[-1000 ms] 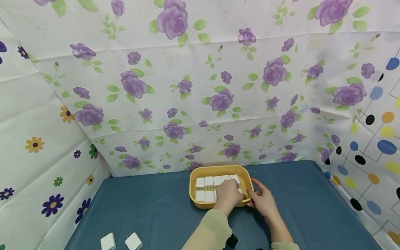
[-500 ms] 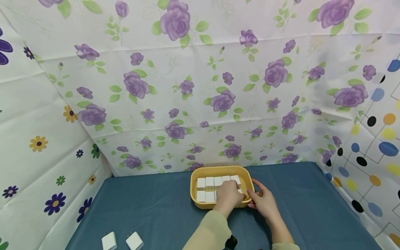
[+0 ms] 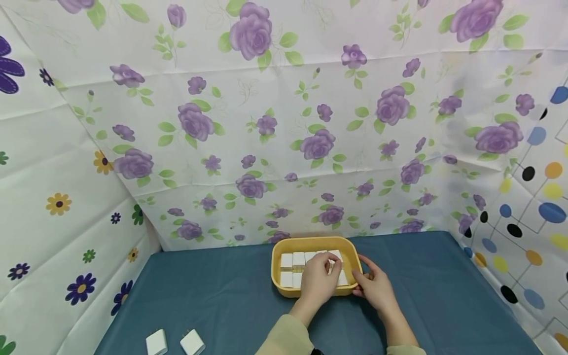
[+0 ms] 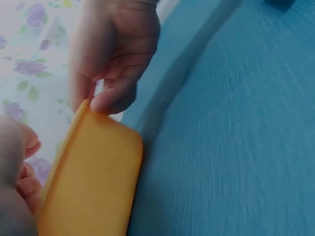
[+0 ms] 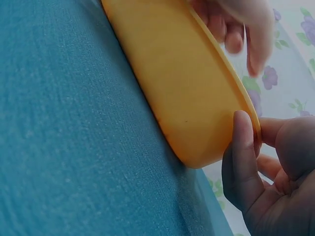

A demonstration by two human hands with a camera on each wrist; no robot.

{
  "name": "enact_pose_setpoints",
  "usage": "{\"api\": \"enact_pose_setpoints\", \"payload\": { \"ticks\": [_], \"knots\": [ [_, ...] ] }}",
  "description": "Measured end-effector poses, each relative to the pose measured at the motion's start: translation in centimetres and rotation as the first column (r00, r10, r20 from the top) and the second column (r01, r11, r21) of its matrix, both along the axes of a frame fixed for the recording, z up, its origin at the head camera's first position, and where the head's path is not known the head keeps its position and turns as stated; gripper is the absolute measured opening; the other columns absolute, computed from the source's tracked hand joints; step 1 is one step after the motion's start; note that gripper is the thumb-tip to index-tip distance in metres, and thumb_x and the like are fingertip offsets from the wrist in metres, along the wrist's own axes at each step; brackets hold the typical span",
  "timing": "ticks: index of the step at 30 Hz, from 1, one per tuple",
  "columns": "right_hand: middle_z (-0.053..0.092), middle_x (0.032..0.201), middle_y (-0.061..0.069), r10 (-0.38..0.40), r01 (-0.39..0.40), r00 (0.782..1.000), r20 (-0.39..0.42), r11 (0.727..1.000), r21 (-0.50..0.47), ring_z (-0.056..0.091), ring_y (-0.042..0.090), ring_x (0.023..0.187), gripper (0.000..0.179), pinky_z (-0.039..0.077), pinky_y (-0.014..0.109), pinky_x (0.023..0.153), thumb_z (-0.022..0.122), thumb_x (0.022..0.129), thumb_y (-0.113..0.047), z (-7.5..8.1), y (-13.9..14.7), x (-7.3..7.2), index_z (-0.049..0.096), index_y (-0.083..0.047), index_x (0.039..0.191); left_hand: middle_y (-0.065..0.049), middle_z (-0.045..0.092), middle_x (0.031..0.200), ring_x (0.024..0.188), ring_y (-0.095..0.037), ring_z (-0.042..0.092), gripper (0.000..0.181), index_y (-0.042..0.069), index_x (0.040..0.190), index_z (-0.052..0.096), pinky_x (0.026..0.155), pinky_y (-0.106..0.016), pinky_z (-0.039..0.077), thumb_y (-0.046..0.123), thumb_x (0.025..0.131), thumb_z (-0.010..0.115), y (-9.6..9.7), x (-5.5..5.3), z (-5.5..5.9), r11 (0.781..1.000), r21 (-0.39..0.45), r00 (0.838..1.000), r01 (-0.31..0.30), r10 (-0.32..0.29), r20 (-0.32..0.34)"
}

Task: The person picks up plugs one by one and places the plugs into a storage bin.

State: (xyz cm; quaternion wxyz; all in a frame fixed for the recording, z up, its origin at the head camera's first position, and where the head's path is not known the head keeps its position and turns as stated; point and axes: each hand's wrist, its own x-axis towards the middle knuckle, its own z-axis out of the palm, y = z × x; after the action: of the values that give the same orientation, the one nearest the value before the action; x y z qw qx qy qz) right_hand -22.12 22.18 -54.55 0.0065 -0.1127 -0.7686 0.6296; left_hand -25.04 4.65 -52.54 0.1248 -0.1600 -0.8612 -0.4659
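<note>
A yellow tray (image 3: 350, 246) on the table holds two rows of white charger plugs (image 3: 287, 279). My left hand (image 3: 320, 278) is over the tray's right half, fingers loosely bent above the plugs and covering some of them. Nothing shows in its fingers (image 5: 234, 42) in the right wrist view. My right hand (image 3: 374, 286) pinches the tray's right rim between thumb and fingers; in the right wrist view its fingers (image 5: 243, 147) lie against the outer wall. The tray's inside is hidden from both wrist views.
Two white charger plugs (image 3: 157, 342) with prongs lie apart on the blue tablecloth (image 3: 222, 296) at the front left. A flowered curtain (image 3: 266, 148) stands right behind the tray, and patterned sheets (image 3: 532, 222) close off the sides.
My left hand has drawn back slightly and lifted from the plugs at the tray's right side, uncovering one in the front row. My right hand stays on the rim.
</note>
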Motion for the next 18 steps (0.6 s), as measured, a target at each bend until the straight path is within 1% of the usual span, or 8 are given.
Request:
{"api": "enact_pose_setpoints", "payload": {
  "ticks": [2, 4, 6, 8, 11, 13, 15, 18],
  "knots": [
    [0.063, 0.084, 0.011, -0.008, 0.008, 1.0, 0.005, 1.0, 0.0, 0.067, 0.021, 0.069, 0.059, 0.062, 0.034, 0.065, 0.065, 0.109, -0.018, 0.0, 0.0, 0.0, 0.043, -0.013, 0.163, 0.009, 0.04, 0.064, 0.053, -0.007, 0.037, 0.007, 0.02, 0.1, 0.08, 0.053, -0.024, 0.03, 0.022, 0.103, 0.074, -0.9, 0.2, 0.1, 0.998, 0.064, 0.999, -0.003, 0.005, -0.034],
    [0.063, 0.085, 0.012, -0.016, 0.016, 1.0, 0.008, 1.0, 0.003, 0.067, 0.021, 0.07, 0.059, 0.062, 0.033, 0.065, 0.065, 0.109, -0.018, -0.1, 0.0, 0.0, 0.044, -0.015, 0.163, 0.009, 0.038, 0.064, 0.054, -0.006, 0.036, 0.006, 0.019, 0.1, 0.079, 0.056, -0.024, 0.031, 0.019, 0.103, 0.074, -1.9, 0.4, 0.3, 0.994, 0.109, 0.998, 0.002, 0.004, -0.06],
    [0.062, 0.085, 0.012, -0.022, 0.022, 1.0, 0.008, 1.0, 0.005, 0.067, 0.021, 0.07, 0.058, 0.062, 0.033, 0.065, 0.065, 0.109, -0.018, -0.2, 0.0, 0.0, 0.044, -0.015, 0.163, 0.009, 0.04, 0.064, 0.056, -0.005, 0.037, 0.006, 0.018, 0.101, 0.079, 0.058, -0.024, 0.034, 0.017, 0.103, 0.074, -3.2, 0.6, 0.6, 0.992, 0.127, 0.997, 0.015, -0.005, -0.081],
    [0.062, 0.086, 0.012, -0.021, 0.021, 1.0, 0.011, 1.0, 0.004, 0.067, 0.022, 0.071, 0.058, 0.062, 0.033, 0.065, 0.065, 0.109, -0.018, -0.2, 0.0, -0.1, 0.044, -0.016, 0.163, 0.009, 0.043, 0.066, 0.057, -0.004, 0.04, 0.006, 0.017, 0.103, 0.079, 0.06, -0.024, 0.038, 0.015, 0.103, 0.074, -4.9, 0.9, 1.0, 0.992, 0.124, 0.996, 0.028, -0.017, -0.091],
    [0.062, 0.086, 0.012, -0.01, 0.01, 1.0, 0.014, 1.0, -0.001, 0.067, 0.023, 0.072, 0.059, 0.062, 0.034, 0.067, 0.065, 0.109, -0.019, -0.2, -0.1, -0.1, 0.044, -0.017, 0.164, 0.009, 0.05, 0.07, 0.057, -0.004, 0.043, 0.008, 0.017, 0.107, 0.08, 0.057, -0.025, 0.041, 0.013, 0.102, 0.074, -8.3, 1.7, 1.4, 0.996, 0.084, 0.996, 0.029, -0.022, -0.084],
    [0.062, 0.087, 0.012, -0.009, 0.009, 1.0, 0.016, 1.0, -0.002, 0.067, 0.023, 0.072, 0.059, 0.062, 0.035, 0.067, 0.065, 0.109, -0.02, -0.1, -0.2, -0.2, 0.043, -0.017, 0.164, 0.009, 0.053, 0.072, 0.056, -0.003, 0.044, 0.009, 0.017, 0.109, 0.08, 0.055, -0.024, 0.04, 0.014, 0.101, 0.075, -11.0, 2.3, 1.5, 0.999, 0.044, 0.998, 0.015, -0.013, -0.063],
    [0.062, 0.087, 0.012, -0.015, 0.015, 1.0, 0.015, 1.0, 0.002, 0.067, 0.023, 0.072, 0.059, 0.063, 0.035, 0.067, 0.065, 0.109, -0.02, -0.1, -0.3, -0.2, 0.044, -0.017, 0.164, 0.01, 0.055, 0.073, 0.054, -0.005, 0.044, 0.011, 0.016, 0.111, 0.08, 0.051, -0.025, 0.039, 0.014, 0.101, 0.076, -13.8, 2.9, 1.7, 1.0, -0.002, 1.0, 0.001, -0.001, -0.024],
    [0.061, 0.086, 0.012, -0.027, 0.026, 0.999, 0.018, 1.0, 0.006, 0.067, 0.023, 0.072, 0.058, 0.062, 0.035, 0.067, 0.065, 0.109, -0.02, 0.0, -0.4, -0.2, 0.044, -0.018, 0.163, 0.011, 0.057, 0.076, 0.055, -0.006, 0.045, 0.013, 0.018, 0.113, 0.081, 0.052, -0.026, 0.039, 0.017, 0.101, 0.077, -17.9, 3.9, 2.1, 0.996, -0.089, 0.999, -0.011, 0.016, 0.052]
  ]
}}
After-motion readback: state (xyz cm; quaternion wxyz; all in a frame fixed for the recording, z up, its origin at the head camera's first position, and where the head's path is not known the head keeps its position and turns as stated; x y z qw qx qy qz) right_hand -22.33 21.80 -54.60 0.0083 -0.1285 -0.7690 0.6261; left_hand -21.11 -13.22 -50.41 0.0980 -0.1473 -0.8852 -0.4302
